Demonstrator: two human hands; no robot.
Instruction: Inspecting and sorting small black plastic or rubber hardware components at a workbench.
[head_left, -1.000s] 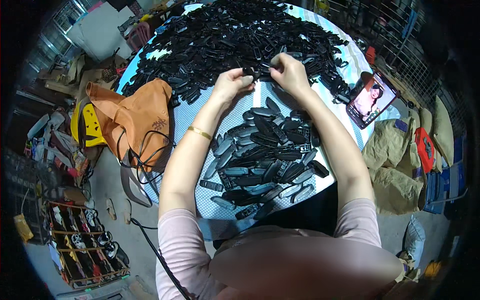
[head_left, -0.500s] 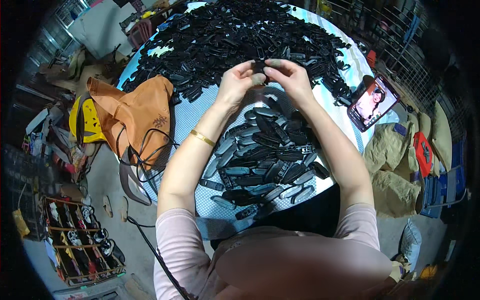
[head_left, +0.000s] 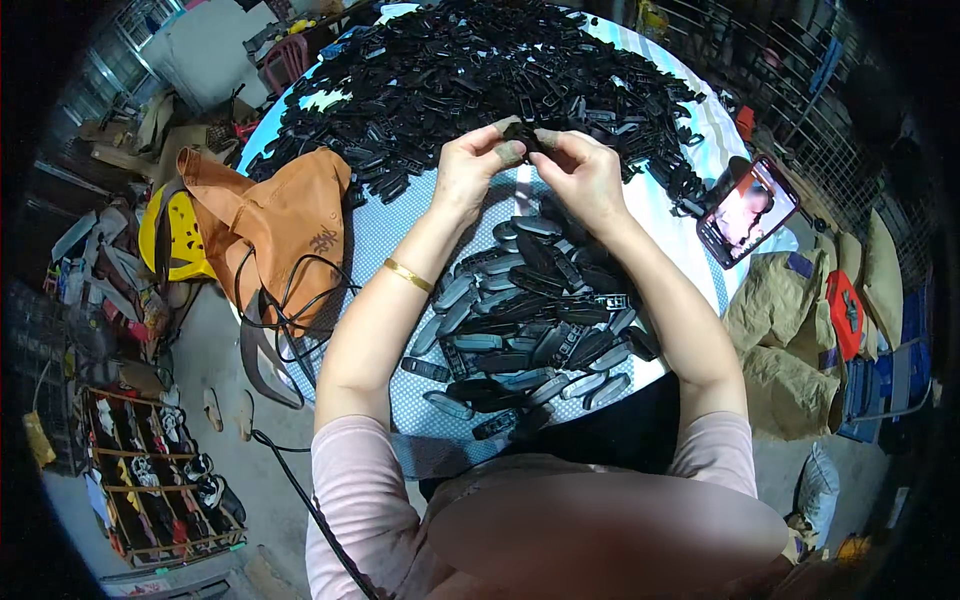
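Note:
My left hand and my right hand meet over the table, near the front edge of a big heap of small black parts. Between the fingertips of both hands is a small black part, whose exact kind is too small and covered to make out. Thumbs and fingers of each hand pinch it from either side. Closer to me, between my forearms, lies a smaller pile of long, rounded black and grey pieces.
The round table wears a patterned light cloth. An orange cloth bag with a black cable lies at the left edge. A phone stands at the right. Stuffed tan sacks and a shoe rack flank the table.
The fingers have shifted around the black part, which shows turned a little differently. The right hand's fingers are curled a bit more. The piles look the same.

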